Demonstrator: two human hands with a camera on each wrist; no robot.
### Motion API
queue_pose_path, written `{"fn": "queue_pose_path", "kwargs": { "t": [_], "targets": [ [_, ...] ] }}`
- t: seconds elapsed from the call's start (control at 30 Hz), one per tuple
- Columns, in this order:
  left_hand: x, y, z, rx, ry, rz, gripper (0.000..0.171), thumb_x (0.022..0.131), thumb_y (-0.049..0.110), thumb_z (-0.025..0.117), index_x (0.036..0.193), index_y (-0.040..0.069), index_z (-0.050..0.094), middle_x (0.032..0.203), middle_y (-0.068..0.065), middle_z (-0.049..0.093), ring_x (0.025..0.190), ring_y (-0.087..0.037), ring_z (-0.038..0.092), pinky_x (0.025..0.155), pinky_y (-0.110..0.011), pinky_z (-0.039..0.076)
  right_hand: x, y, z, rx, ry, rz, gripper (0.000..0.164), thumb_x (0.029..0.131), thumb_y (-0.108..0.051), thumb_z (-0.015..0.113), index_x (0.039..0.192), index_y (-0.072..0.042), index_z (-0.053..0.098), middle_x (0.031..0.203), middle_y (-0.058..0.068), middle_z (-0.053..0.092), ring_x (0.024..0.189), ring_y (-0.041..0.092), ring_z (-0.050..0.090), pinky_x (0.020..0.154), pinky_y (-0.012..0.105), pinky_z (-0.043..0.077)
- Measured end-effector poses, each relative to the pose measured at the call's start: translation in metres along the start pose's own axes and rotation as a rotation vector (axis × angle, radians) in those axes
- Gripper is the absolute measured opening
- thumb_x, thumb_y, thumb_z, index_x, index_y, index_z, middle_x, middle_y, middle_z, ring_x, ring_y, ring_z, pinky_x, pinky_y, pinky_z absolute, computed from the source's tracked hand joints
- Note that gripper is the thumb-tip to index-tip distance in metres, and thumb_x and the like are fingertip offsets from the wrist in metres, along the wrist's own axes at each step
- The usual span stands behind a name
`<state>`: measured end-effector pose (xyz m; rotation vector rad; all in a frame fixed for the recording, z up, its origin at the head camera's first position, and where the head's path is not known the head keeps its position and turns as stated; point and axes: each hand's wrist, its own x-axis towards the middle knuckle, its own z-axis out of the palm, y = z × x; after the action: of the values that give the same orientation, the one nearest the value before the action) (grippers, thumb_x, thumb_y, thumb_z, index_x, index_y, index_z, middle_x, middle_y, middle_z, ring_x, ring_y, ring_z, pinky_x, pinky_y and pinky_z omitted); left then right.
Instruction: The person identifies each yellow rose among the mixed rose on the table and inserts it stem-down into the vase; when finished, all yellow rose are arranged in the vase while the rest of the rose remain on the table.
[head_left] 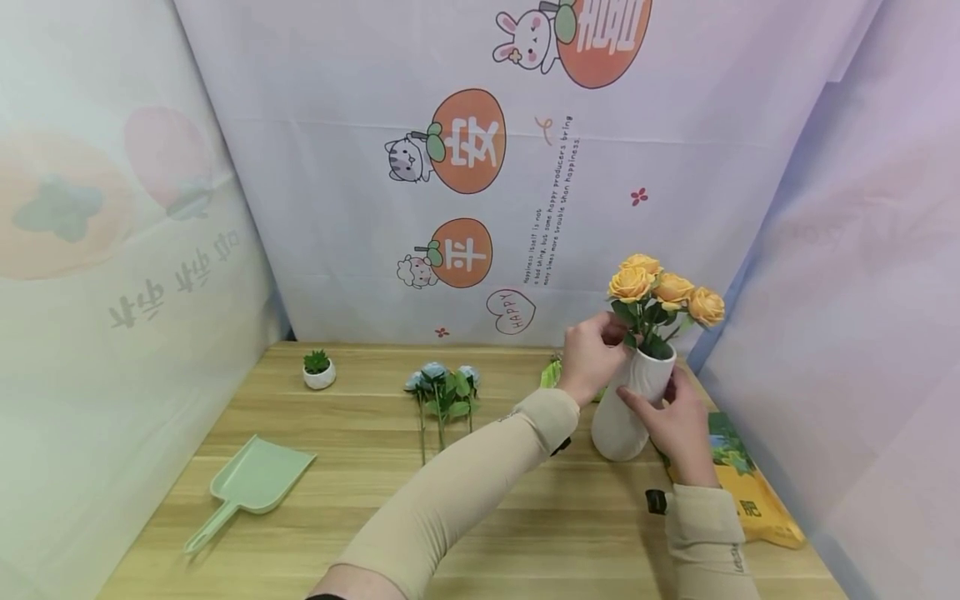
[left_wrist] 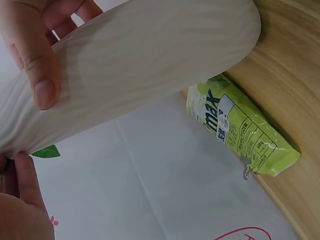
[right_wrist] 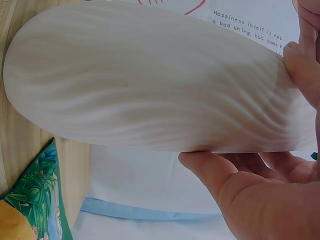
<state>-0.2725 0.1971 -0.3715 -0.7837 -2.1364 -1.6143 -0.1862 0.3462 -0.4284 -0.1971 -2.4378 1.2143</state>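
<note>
A white, wavy-ribbed vase (head_left: 621, 427) stands near the right side of the wooden table, tilted a little. Several yellow roses (head_left: 632, 284) with green leaves rise from its mouth. My right hand (head_left: 681, 425) grips the vase's upper body, thumb on the near side and fingers behind, as the right wrist view also shows around the ribbed wall of the vase (right_wrist: 145, 90). At the rim, my left hand (head_left: 592, 358) has its fingers curled at the rose stems and leaves. Its fingertips are partly hidden in both the head and left wrist views.
Several blue flowers (head_left: 434, 372) lie mid-table. To the left are a small potted succulent (head_left: 318, 377) and a pale green dustpan (head_left: 258, 477). A green pouch (left_wrist: 250, 132) lies behind the vase; a yellow bag (head_left: 761, 510) lies at the right edge. Cloth walls (head_left: 337, 208) enclose the table.
</note>
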Motion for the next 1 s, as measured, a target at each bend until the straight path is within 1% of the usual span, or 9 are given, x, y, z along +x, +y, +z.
{"fn": "queue_pose_path", "kwargs": {
  "t": [0.17, 0.23, 0.33, 0.43, 0.57, 0.73, 0.87, 1.0],
  "targets": [
    [-0.004, -0.005, -0.009, -0.041, -0.033, 0.0, 0.013, 0.096, 0.012, 0.081, 0.109, 0.015, 0.079, 0.091, 0.006, 0.08, 0.079, 0.012, 0.065, 0.074, -0.009, 0.055, 0.0, 0.0, 0.004, 0.009, 0.0, 0.003, 0.096, 0.095, -0.052, 0.082, 0.165, -0.004, 0.036, 0.151, 0.029, 0.053, 0.136, 0.048, 0.055, 0.108, 0.069, 0.048],
    [-0.006, -0.009, -0.014, -0.076, -0.054, 0.003, 0.016, 0.097, 0.011, 0.08, 0.113, 0.012, 0.079, 0.095, 0.004, 0.081, 0.08, 0.012, 0.066, 0.075, -0.011, 0.056, 0.001, -0.001, 0.005, 0.011, 0.001, 0.005, 0.096, 0.095, -0.051, 0.082, 0.164, -0.003, 0.036, 0.151, 0.03, 0.053, 0.136, 0.048, 0.054, 0.108, 0.07, 0.047],
    [-0.009, -0.02, -0.024, -0.122, -0.081, 0.006, 0.022, 0.098, 0.011, 0.081, 0.119, 0.009, 0.078, 0.103, -0.001, 0.082, 0.084, 0.01, 0.069, 0.077, -0.013, 0.059, 0.003, -0.002, 0.004, 0.016, 0.004, 0.012, 0.096, 0.095, -0.051, 0.082, 0.164, -0.002, 0.036, 0.151, 0.031, 0.052, 0.137, 0.049, 0.053, 0.108, 0.071, 0.047],
    [-0.013, -0.031, -0.04, -0.15, -0.096, -0.016, 0.028, 0.097, 0.014, 0.084, 0.123, 0.008, 0.076, 0.109, -0.005, 0.081, 0.087, 0.006, 0.071, 0.079, -0.016, 0.06, 0.004, -0.002, 0.003, 0.02, 0.004, 0.021, 0.097, 0.095, -0.051, 0.082, 0.164, -0.003, 0.035, 0.151, 0.031, 0.052, 0.138, 0.049, 0.052, 0.108, 0.07, 0.048],
    [-0.022, -0.043, -0.065, -0.147, -0.088, -0.057, 0.029, 0.096, 0.015, 0.086, 0.123, 0.011, 0.077, 0.111, -0.009, 0.081, 0.089, 0.001, 0.072, 0.081, -0.018, 0.061, 0.005, -0.002, 0.003, 0.03, -0.003, 0.045, 0.1, 0.094, -0.052, 0.083, 0.166, -0.004, 0.033, 0.154, 0.031, 0.05, 0.139, 0.048, 0.051, 0.11, 0.07, 0.047],
    [-0.04, -0.06, -0.103, -0.092, -0.1, -0.121, 0.031, 0.096, 0.017, 0.085, 0.126, 0.013, 0.076, 0.115, -0.008, 0.079, 0.095, -0.005, 0.074, 0.087, -0.023, 0.061, 0.004, -0.002, 0.002, 0.025, -0.015, 0.066, 0.101, 0.094, -0.054, 0.082, 0.167, -0.006, 0.032, 0.157, 0.03, 0.048, 0.141, 0.048, 0.05, 0.111, 0.07, 0.045],
    [-0.059, -0.087, -0.131, 0.01, -0.135, -0.179, 0.032, 0.097, 0.023, 0.085, 0.126, 0.014, 0.076, 0.117, -0.006, 0.079, 0.098, -0.008, 0.074, 0.089, -0.025, 0.061, 0.004, -0.001, 0.002, 0.029, -0.01, 0.065, 0.1, 0.094, -0.054, 0.081, 0.167, -0.006, 0.033, 0.157, 0.03, 0.048, 0.141, 0.048, 0.049, 0.111, 0.07, 0.045],
    [-0.081, -0.115, -0.157, 0.119, -0.177, -0.253, 0.029, 0.098, 0.023, 0.084, 0.124, 0.013, 0.077, 0.117, -0.009, 0.079, 0.099, -0.011, 0.074, 0.089, -0.03, 0.062, 0.004, 0.0, 0.004, 0.029, -0.014, 0.068, 0.1, 0.094, -0.054, 0.082, 0.167, -0.005, 0.032, 0.159, 0.029, 0.046, 0.143, 0.05, 0.048, 0.111, 0.072, 0.044]
  ]
}}
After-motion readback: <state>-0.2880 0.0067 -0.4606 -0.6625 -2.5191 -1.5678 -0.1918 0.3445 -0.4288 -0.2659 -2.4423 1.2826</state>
